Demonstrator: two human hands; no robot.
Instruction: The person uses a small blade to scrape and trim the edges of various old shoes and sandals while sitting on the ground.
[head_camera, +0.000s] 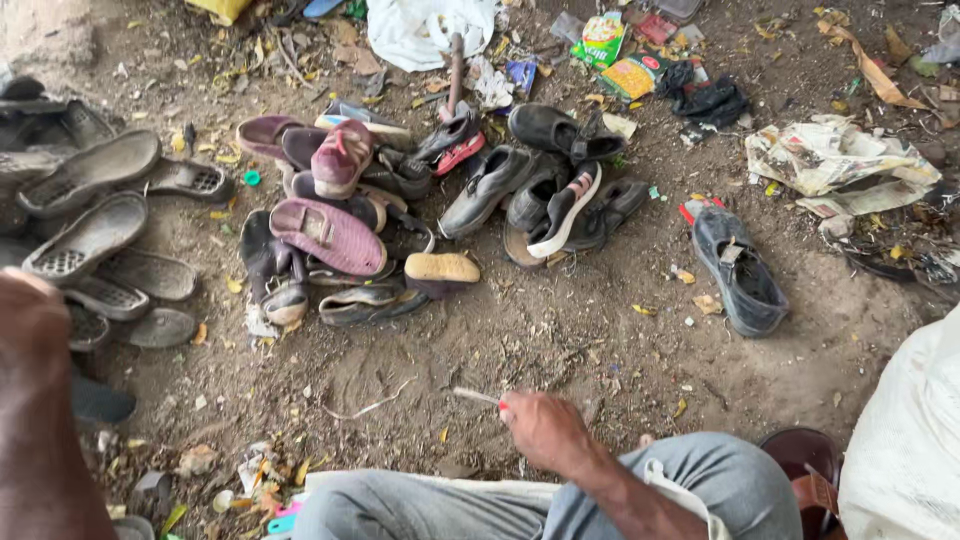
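My right hand (545, 428) reaches forward over my grey-trousered leg (470, 505) and is closed on a thin pale stick-like tool (474, 396) that points left just above the dirt ground. A small red bit shows where the fingers pinch it. A bare brown limb (35, 400) fills the lower left edge; no fingers of my left hand show on it. The nearest footwear is a heap of worn shoes (330, 235), well beyond the right hand.
Grey sandals and soles (95, 235) lie at the left. Dark shoes (545, 195) sit in the middle and a single dark shoe (740, 275) at the right. Crumpled paper (835, 160), wrappers (610, 55) and a white sack (905, 440) lie around.
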